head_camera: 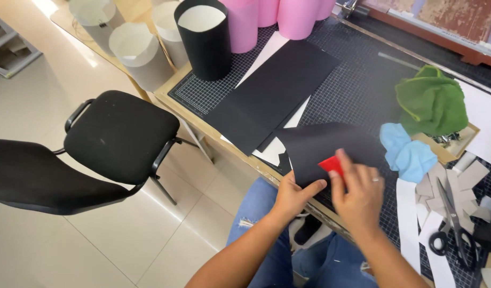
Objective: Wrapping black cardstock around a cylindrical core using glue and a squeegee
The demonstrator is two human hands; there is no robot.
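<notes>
Left hand (293, 194) pinches the black paper sheet (325, 149) at its lower edge; right hand (357, 194) presses a red scraper (331, 164) on it; thin, light, floppy, creases easily

Craft or paper-work workshop, prob. a small maker's studio. Evidence: wooden counter (213, 140) topped w/ a big black gridded cutting mat (357, 90); long black card sheets (272, 93) laid across it, far-left of centre; rolled card cylinders standing at the far edge, black (204, 40), pink (267, 16) and grey-white (141, 56). Right side: black-handled scissors (452, 224) among grey card offcuts (459, 184) and white paper strips (408, 224), plus green (432, 104) and blue (408, 152) soft paper forms. Left: black padded chairs (117, 136) on a pale tiled floor (96, 234), so indoor, seated bench work, not a kitchen or office.
</notes>
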